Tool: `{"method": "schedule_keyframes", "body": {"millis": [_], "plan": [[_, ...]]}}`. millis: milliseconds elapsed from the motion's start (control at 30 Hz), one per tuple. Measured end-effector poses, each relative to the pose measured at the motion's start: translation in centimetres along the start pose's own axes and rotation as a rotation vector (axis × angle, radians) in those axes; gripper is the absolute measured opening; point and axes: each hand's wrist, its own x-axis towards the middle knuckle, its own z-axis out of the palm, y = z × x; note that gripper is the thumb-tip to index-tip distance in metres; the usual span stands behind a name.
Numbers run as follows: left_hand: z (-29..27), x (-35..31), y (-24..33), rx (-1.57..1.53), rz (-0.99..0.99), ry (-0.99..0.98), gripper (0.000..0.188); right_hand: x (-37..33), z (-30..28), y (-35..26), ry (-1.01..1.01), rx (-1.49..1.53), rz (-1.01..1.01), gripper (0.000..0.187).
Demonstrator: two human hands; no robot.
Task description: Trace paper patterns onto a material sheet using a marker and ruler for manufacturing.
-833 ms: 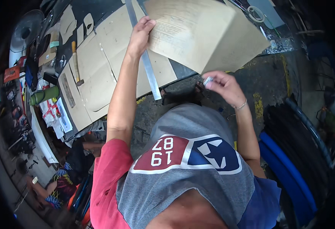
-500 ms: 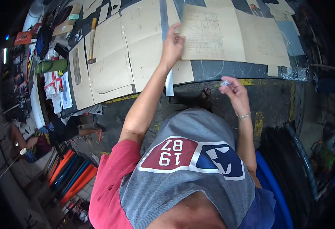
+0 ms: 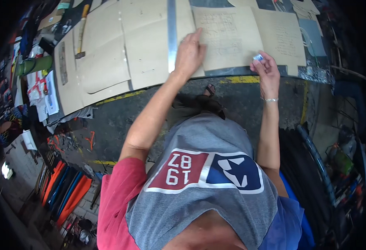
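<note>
My left hand lies with its fingers stretched out at the left edge of a brown cardboard sheet with faint pencil marks. Just left of that hand, a long metal ruler runs away from me over the cardboard. Near the table's front edge, my right hand is closed in a pinch on a small white-and-blue piece, too small to identify. Beyond my right hand, another cardboard sheet carries lines of handwriting.
On the left of the table lie a hammer with a wooden handle and more cardboard sheets. A green cylinder is at the left end. Orange and blue rolls stand lower left, dark rolls lower right.
My left hand has come nearer to me and down on the marked cardboard, its fingers straighter. My right hand has risen towards the sheets, still pinching the small piece. The view has shifted.
</note>
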Motion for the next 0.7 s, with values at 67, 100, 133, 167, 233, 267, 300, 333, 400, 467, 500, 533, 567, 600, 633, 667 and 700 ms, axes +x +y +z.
{"method": "schedule_keyframes", "body": {"millis": [67,100,133,167,233,267,300,333,400,467,500,533,567,600,633,667,700], "plan": [[0.3,0.2,-1.2,0.095,0.128,0.100,0.056,0.8,-0.3,0.3,-0.027,0.035,-0.060,0.038],[0.3,0.4,-1.4,0.078,0.123,0.096,0.056,1.0,-0.4,0.4,-0.018,0.053,-0.076,0.038],[-0.1,0.7,-1.6,0.044,0.125,0.052,0.055,1.1,-0.3,0.2,-0.018,0.040,-0.072,0.038],[-0.2,0.9,-1.6,0.010,0.126,0.008,0.054,1.2,-0.3,0.0,-0.009,0.022,-0.072,0.039],[0.0,1.1,-2.0,0.067,0.141,0.028,0.053,1.4,-0.2,-0.2,-0.024,-0.018,-0.083,0.038],[0.2,1.0,-2.2,0.131,0.161,0.045,0.053,1.5,0.1,-0.1,-0.028,-0.026,-0.080,0.038],[0.5,0.9,-1.8,0.196,0.122,0.057,0.051,1.4,0.2,0.1,-0.033,-0.046,-0.071,0.036],[0.7,0.8,-1.6,0.185,0.121,0.052,0.051,1.5,0.2,0.3,-0.038,-0.066,-0.062,0.035],[0.8,0.7,-1.7,0.444,0.295,0.154,0.048,1.7,0.5,0.9,-0.057,-0.071,-0.069,0.032],[1.3,1.3,-3.1,0.554,0.302,0.132,0.057,1.7,1.1,0.9,-0.056,-0.176,-0.024,0.031],[1.3,1.5,-4.0,0.318,0.451,0.186,0.058,1.7,1.5,1.0,-0.060,-0.198,-0.013,0.031],[1.5,1.5,-4.7,0.081,0.594,0.240,0.060,1.7,1.7,1.1,-0.068,-0.203,-0.009,0.031],[1.7,1.1,-5.2,0.083,0.584,0.244,0.060,1.8,2.0,1.1,-0.083,-0.213,-0.004,0.031],[1.6,0.9,-4.4,0.199,0.480,0.139,0.073,1.9,2.1,1.3,-0.087,-0.223,0.003,0.031],[1.2,0.7,-4.0,0.327,0.367,0.040,0.087,1.9,2.3,1.5,-0.100,-0.217,0.003,0.031],[1.0,0.6,-3.4,0.372,0.362,-0.012,0.098,1.7,1.9,1.5,-0.089,-0.269,-0.017,0.032],[0.2,0.7,-3.2,0.445,0.340,-0.055,0.110,1.9,2.4,1.5,-0.104,-0.299,-0.048,0.032]]}}
